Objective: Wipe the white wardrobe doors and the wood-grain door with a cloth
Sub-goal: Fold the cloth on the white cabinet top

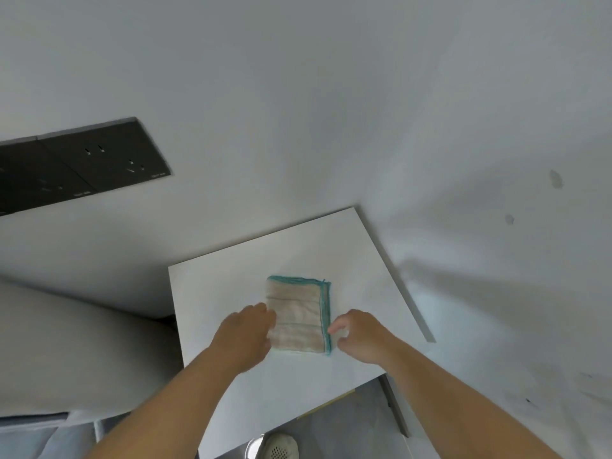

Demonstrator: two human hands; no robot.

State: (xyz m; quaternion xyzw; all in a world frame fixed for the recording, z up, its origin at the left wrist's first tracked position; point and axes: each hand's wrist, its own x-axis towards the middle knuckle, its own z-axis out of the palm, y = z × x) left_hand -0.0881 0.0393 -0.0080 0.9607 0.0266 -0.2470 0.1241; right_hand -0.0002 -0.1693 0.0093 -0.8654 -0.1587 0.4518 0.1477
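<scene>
The cloth (298,316), folded into a neat rectangle with a teal border, lies flat on the small white table (225,293) against the wall, and both hands are at its sides. The left hand (245,332) has its bent fingers on the cloth's left edge and seems to grip it. The right hand (361,336) brings its loosely curled fingertips (335,326) to the teal right edge; it is blurred, so I cannot tell whether it pinches the cloth or only touches it.

This looks like the opening step: getting the cloth ready in hand, with no wiping begun. Neither the wardrobe doors nor the wood-grain door are in view. The next move likely calls for a firm hold on the folded cloth, lifting it without letting the folds fall open, then turning toward the doors.
</scene>
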